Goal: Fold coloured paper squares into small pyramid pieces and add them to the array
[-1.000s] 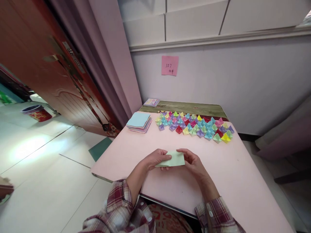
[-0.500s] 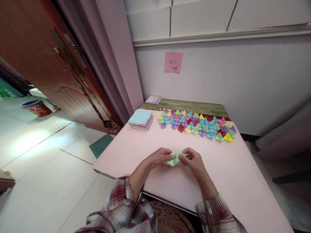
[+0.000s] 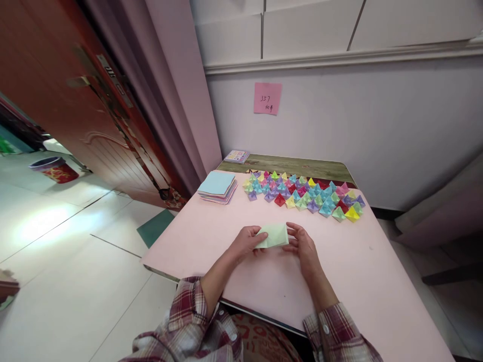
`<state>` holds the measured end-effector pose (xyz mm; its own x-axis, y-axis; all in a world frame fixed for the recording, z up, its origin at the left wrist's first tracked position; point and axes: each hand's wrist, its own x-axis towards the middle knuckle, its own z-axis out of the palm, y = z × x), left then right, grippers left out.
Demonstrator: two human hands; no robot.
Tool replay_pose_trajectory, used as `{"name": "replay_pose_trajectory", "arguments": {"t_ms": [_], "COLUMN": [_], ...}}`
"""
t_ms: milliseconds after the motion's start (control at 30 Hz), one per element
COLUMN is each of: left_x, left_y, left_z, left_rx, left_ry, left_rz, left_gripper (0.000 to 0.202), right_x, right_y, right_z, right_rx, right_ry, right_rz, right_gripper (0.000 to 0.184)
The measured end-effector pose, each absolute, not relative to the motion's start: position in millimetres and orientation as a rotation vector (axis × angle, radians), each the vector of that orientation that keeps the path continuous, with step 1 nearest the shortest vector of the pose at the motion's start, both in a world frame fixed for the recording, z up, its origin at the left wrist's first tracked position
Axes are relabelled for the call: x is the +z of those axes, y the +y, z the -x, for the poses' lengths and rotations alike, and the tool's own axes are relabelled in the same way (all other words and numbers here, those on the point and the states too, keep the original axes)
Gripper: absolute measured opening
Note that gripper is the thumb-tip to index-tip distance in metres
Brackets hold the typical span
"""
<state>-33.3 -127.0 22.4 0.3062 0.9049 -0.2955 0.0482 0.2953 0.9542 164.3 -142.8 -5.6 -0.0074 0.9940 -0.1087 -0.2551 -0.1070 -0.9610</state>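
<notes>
A pale green folded paper [image 3: 274, 236] lies nearly flat as a rectangle between my hands, above the pink tabletop. My left hand [image 3: 246, 242] pinches its left end, thumb on top and fingers underneath. At the right edge of the paper is my right hand [image 3: 304, 246], fingers apart and slightly curved, the fingertips close to or touching that edge. Beyond them stand rows of small folded paper pieces [image 3: 302, 202] in many colours, pointed at the top. A stack of square paper sheets [image 3: 218, 183], light blue on top, sits at the far left of the table.
The pink-covered table [image 3: 211, 226] has a wood-patterned back strip. A small printed packet [image 3: 237, 156] lies at its back left corner. On the wall hangs a pink note [image 3: 267, 98]. A brown door [image 3: 86, 125], a curtain and a bin [image 3: 55, 170] are to the left.
The green paper went from a pointed, opened fold held by both hands to a flat rectangle. My right hand has let go, its fingers now spread.
</notes>
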Motion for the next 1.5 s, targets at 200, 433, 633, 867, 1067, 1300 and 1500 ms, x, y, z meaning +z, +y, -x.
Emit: {"name": "replay_pose_trajectory", "arguments": {"t_ms": [200,433,633,867,1067,1300,1500], "left_x": [18,19,16,24,31,26,21], "left_y": [-132,-138,-140,-141,-141,-137,-135], "left_z": [19,11,8,8,5,11,21], "left_rx": [0.836,0.853,0.86,0.854,0.896,0.883,0.802], "left_ry": [1.124,1.098,1.027,1.055,1.051,1.113,1.086], "left_rz": [-1.066,-0.96,-0.898,-0.9,-0.842,-0.84,-0.84], "left_gripper": [0.042,0.043,0.044,0.044,0.042,0.034,0.03], "right_x": [-9,-17,-17,-21,-14,-18,-19], "right_y": [-142,-140,-140,-139,-141,-140,-139], "right_z": [-164,-164,-162,-164,-162,-162,-164], "right_rx": [1.464,1.406,1.284,1.126,1.265,1.225,1.199], "right_ry": [-0.981,-1.017,-1.063,-1.141,-1.039,-1.0,-0.899], "right_rz": [1.105,1.078,1.067,1.129,1.065,1.112,1.103], "right_gripper": [0.063,0.045,0.039,0.032,0.046,0.049,0.051]}}
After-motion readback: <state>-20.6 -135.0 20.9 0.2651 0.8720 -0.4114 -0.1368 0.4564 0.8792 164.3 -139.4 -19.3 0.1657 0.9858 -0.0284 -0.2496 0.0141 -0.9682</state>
